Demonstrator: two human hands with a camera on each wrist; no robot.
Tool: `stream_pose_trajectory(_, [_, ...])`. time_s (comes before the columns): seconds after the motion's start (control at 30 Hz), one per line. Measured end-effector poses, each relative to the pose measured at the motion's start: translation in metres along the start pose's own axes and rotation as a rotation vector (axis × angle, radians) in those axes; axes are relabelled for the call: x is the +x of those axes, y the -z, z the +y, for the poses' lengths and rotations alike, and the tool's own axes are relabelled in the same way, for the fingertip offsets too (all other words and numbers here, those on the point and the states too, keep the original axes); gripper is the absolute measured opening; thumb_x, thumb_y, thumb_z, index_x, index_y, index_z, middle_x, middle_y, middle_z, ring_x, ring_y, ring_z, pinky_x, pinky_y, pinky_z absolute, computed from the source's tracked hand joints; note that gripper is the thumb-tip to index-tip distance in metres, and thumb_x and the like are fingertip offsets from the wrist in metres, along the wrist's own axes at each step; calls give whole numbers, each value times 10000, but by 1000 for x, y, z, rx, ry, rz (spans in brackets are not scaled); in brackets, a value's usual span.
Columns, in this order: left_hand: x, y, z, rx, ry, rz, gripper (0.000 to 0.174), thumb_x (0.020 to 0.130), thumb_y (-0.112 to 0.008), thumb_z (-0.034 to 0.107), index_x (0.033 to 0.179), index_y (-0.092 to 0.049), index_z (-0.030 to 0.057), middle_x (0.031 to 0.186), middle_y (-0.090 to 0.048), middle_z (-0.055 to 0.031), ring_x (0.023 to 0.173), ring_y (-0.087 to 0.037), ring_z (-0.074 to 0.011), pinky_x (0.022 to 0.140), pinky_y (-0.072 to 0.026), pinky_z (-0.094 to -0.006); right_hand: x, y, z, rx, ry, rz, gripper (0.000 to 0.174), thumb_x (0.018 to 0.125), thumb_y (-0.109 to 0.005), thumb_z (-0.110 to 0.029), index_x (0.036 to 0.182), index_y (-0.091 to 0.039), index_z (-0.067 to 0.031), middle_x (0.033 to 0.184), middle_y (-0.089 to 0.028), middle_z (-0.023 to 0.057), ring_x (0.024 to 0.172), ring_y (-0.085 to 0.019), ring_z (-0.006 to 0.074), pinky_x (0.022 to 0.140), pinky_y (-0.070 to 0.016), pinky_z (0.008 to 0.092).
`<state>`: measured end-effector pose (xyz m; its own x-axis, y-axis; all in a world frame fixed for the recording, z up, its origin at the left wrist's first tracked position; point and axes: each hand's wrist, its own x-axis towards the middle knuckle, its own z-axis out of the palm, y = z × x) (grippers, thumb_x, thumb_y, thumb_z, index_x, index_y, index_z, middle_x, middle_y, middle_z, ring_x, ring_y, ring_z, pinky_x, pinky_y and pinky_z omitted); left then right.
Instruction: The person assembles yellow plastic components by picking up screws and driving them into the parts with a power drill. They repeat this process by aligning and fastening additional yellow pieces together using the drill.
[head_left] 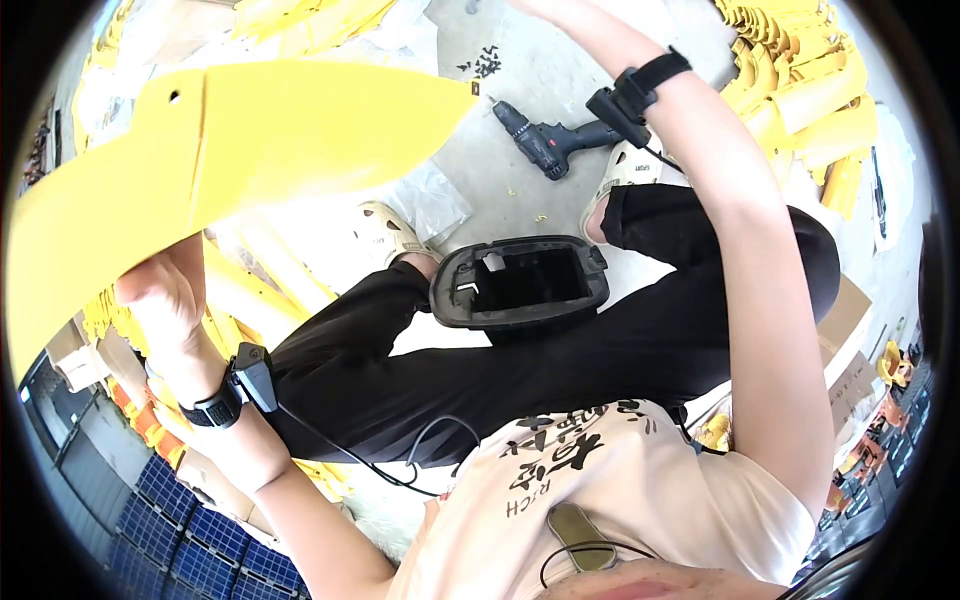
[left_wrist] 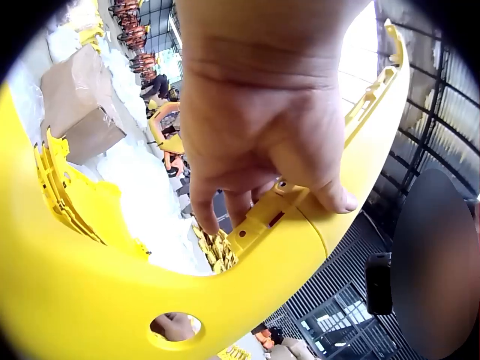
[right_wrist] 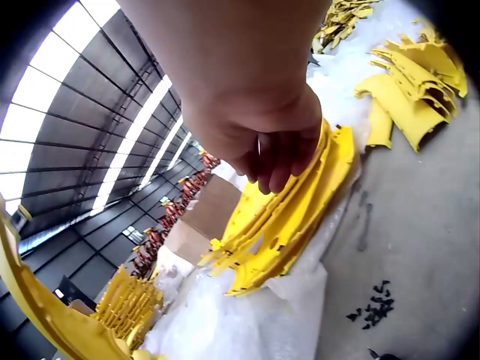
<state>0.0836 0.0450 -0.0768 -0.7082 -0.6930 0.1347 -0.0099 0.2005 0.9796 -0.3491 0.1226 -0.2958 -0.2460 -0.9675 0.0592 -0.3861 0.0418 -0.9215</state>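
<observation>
My left hand [head_left: 165, 295] holds a large, curved yellow plastic panel [head_left: 300, 130] up at the left in the head view. In the left wrist view, the thumb lies on the panel's outer face near a seam, and the fingers curl over its inner edge. That panel also has an oval hole lower down. My right arm stretches forward, with its hand beyond the head view's top edge. The right wrist view shows the right hand [right_wrist: 262, 142] with loosely bent fingers over a stack of curved yellow panels [right_wrist: 292, 217]; its fingertips overlap the stack's upper edge.
A black cordless drill [head_left: 555, 140] lies on the floor between the feet, with small dark screws [head_left: 485, 65] beyond it. At the lap sits a black oval plastic housing [head_left: 450, 300]. More yellow parts [head_left: 800, 90] are piled at right; a cardboard box [right_wrist: 214, 210] stands behind the stack.
</observation>
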Motion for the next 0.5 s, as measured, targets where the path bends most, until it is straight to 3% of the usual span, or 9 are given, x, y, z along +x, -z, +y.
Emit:
stream_pose_trajectory(0.07, [-2, 8, -2, -75, -18, 56, 862, 711, -604, 699, 1398, -481, 194, 1427, -491, -9, 1343, -431, -239, 1127, -308, -499, -19, -18, 59, -426, -267, -9, 258, 837, -691, -173, 1095, -702, -166, 1049, -706, 68, 972, -669, 243, 888, -517, 377])
stream_pose_trajectory(0.17, [-5, 6, 3, -44, 10, 183, 1042, 657, -535, 818, 1455, -371, 168, 1479, -412, -29, 1363, -387, -249, 1124, -299, -506, -52, -55, 118, -483, -352, -20, 213, 845, -648, -212, 1042, -724, -236, 1026, -709, 40, 972, -660, 257, 870, -511, 390])
stream_pose_trajectory(0.27, [-10, 29, 2, -144, 12, 224, 1086, 614, -563, 854, 1441, -389, 172, 1453, -440, -14, 1370, -371, -246, 1137, -267, -508, -63, -78, 128, -438, -444, 23, 240, 831, -679, -165, 1069, -705, -147, 981, -721, 60, 911, -677, 231, 820, -521, 344])
stream_pose_trajectory(0.3, [-8, 40, 5, -237, 27, 92, 1106, 603, -546, 876, 1442, -376, 175, 1449, -438, -12, 1377, -358, -253, 1138, -261, -512, -63, -86, 131, -421, -474, 61, 242, 830, -682, -164, 1071, -707, -162, 973, -720, 56, 903, -676, 233, 814, -522, 348])
stream_pose_trajectory(0.33, [-11, 46, 3, -233, 36, 95, 1106, 603, -546, 876, 1442, -376, 175, 1449, -438, -12, 1377, -358, -253, 1138, -261, -512, -62, -92, 134, -404, -506, 99, 245, 828, -684, -164, 1072, -708, -176, 965, -719, 53, 896, -675, 235, 807, -523, 352])
stream_pose_trajectory(0.4, [-14, 53, 3, -379, -9, -136, 1167, 607, -470, 893, 1473, -322, 125, 1486, -389, -88, 1385, -352, -274, 1128, -303, -496, -58, -100, 139, -406, -503, 138, 243, 826, -686, -161, 1066, -712, -190, 960, -718, 50, 896, -675, 234, 804, -523, 353])
stream_pose_trajectory(0.43, [-20, 31, 9, -88, 30, 294, 1110, 587, -485, 895, 1385, -430, 126, 1306, -514, -89, 1225, -487, -268, 1066, -358, -480, -56, -103, 143, -414, -501, 181, 242, 823, -687, -158, 1060, -716, -203, 956, -718, 47, 896, -675, 233, 801, -523, 355])
stream_pose_trajectory(0.47, [-12, 31, 7, -86, 37, 298, 1110, 587, -485, 895, 1385, -430, 126, 1306, -514, -89, 1225, -487, -268, 1066, -358, -480, -55, -105, 147, -412, -503, 173, 242, 823, -687, -158, 1060, -716, -203, 956, -718, 47, 896, -675, 233, 801, -523, 355])
stream_pose_trajectory(0.5, [-1, 32, 6, -195, 7, -24, 1103, 595, -505, 888, 1402, -423, 140, 1375, -471, -104, 1287, -441, -298, 1096, -327, -506, -53, -106, 152, -420, -538, 158, 213, 830, -683, -172, 1030, -724, -232, 969, -715, 40, 917, -670, 236, 809, -526, 362])
